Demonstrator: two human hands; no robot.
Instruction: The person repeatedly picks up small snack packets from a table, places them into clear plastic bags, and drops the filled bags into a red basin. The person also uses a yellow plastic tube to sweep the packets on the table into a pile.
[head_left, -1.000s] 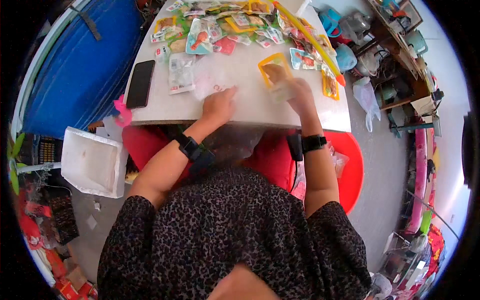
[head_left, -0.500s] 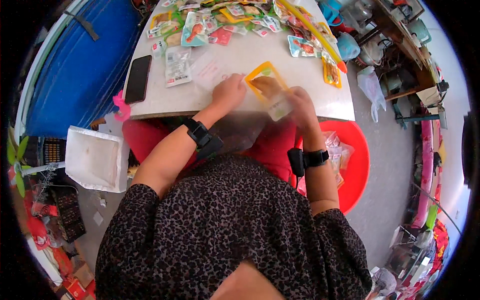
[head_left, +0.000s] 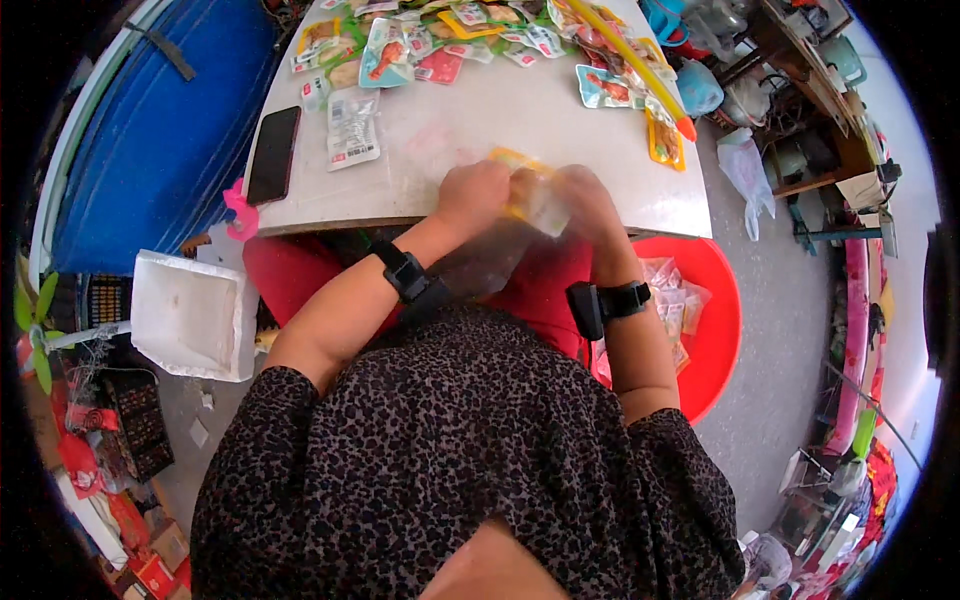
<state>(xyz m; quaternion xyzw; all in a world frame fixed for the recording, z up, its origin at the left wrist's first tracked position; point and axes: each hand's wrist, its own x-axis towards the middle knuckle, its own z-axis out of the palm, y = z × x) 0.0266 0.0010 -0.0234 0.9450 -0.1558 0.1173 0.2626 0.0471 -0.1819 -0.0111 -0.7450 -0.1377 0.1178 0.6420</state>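
Observation:
My left hand and my right hand are together at the near edge of the white table, both closed on a yellow-edged food packet, blurred by motion and partly covered by my fingers. A white and clear packet lies to the left of my hands, with a faint clear sheet beside it. Further back is a heap of colourful food packets. A black phone lies near the left edge; a long yellow tube-like thing lies along the right side over some packets.
A red tub holding clear bags stands below the table at my right. A white foam box and a blue sheet-like surface are at the left. Cluttered wooden shelves and a hanging plastic bag are at the right.
My left hand has moved up and right onto the packet that my right hand was holding. My right hand and the packet shifted slightly up and left, and the two hands came closer together.

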